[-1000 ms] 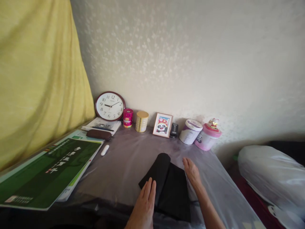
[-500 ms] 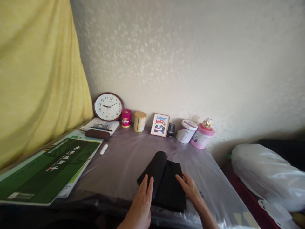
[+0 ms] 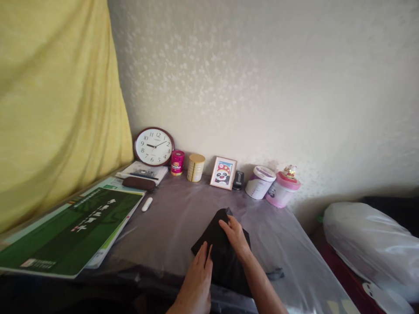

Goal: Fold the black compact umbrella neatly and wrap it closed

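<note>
A folded piece of black cloth (image 3: 225, 266) lies near the front edge of the table. My left hand (image 3: 198, 277) rests along its lower left part, fingers stretched out and nearly flat against it. Over the cloth's upper end reaches my right hand (image 3: 236, 237), thumb on the near side and fingers bent around the top edge; the fingertips are partly hidden. A small dark strap-like piece (image 3: 275, 274) sticks out to the right of my right forearm. Whether it belongs to the cloth I cannot tell.
Along the wall stand a clock (image 3: 154, 147), a pink tin (image 3: 177, 162), a yellow-lidded can (image 3: 196, 168), a panda picture frame (image 3: 223, 173), a white tub (image 3: 260, 182) and a pink-lidded jar (image 3: 283, 189). Green booklets (image 3: 98, 231) and a white stick-shaped object (image 3: 147, 204) lie left.
My right hand has moved from the cloth's right side up and left onto its top end. The cloth's right part is folded over further. My left hand stays at the left side.
</note>
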The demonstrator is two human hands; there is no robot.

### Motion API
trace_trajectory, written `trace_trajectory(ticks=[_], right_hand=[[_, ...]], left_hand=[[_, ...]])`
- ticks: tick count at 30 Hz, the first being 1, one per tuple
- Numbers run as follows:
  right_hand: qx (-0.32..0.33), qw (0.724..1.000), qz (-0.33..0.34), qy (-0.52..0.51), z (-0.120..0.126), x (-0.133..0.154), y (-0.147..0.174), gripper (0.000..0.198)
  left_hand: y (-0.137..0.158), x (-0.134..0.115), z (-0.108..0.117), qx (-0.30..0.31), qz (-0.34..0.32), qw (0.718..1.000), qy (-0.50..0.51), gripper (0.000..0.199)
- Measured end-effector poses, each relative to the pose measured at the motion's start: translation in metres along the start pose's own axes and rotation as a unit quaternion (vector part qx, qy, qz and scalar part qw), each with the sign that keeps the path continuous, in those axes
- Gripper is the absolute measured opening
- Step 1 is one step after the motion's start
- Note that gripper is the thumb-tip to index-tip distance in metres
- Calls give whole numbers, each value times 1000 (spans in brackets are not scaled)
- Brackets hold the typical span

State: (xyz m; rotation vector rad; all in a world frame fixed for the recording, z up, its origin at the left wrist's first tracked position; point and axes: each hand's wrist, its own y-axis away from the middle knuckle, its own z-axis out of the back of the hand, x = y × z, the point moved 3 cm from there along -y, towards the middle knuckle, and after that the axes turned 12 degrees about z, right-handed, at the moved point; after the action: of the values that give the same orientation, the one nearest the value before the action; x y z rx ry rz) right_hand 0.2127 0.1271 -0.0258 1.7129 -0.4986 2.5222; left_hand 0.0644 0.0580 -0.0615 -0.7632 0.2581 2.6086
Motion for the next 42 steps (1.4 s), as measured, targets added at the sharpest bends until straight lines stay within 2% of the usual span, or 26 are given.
trace_trajectory(ticks=[3, 7, 12, 15, 18, 21, 25, 29, 33, 38, 42], right_hand=[[-1, 998, 3, 57, -8, -14, -6, 45], [2, 990, 14, 139, -10, -17, -9, 40], [85, 991, -17, 98, -17, -12, -8, 36], [133, 989, 4, 65, -22, -5, -5, 31], [166, 981, 51, 88, -24, 6, 1, 25], [192, 968, 105, 122, -25, 18, 8, 21], [211, 949, 163, 168, -24, 28, 19, 21], [190, 924, 265, 202, -16, 28, 30, 22], [195, 887, 357, 218, -10, 15, 30, 23], [176, 883, 349, 262, -7, -10, 0, 30], [171, 888, 329, 272, -5, -24, -30, 33]], left_hand=[[-2, 6, -8, -12, -4, 1000, -20, 79], [-3, 12, -12, -25, 5, 999, -44, 76], [4, 11, 9, 15, 22, 998, -62, 72], [8, 6, 27, -39, 47, 996, -70, 58], [7, -4, 36, -120, 10, 989, -80, 42], [3, -11, 29, -168, -59, 981, -75, 35], [-3, -4, 11, -192, -62, 977, -73, 44], [-2, 3, 1, -171, -60, 982, -61, 46], [-2, 5, -3, -140, -64, 987, -53, 49], [-5, 6, -8, -83, -56, 992, -74, 54], [-7, 5, -2, -29, -28, 997, -58, 60]])
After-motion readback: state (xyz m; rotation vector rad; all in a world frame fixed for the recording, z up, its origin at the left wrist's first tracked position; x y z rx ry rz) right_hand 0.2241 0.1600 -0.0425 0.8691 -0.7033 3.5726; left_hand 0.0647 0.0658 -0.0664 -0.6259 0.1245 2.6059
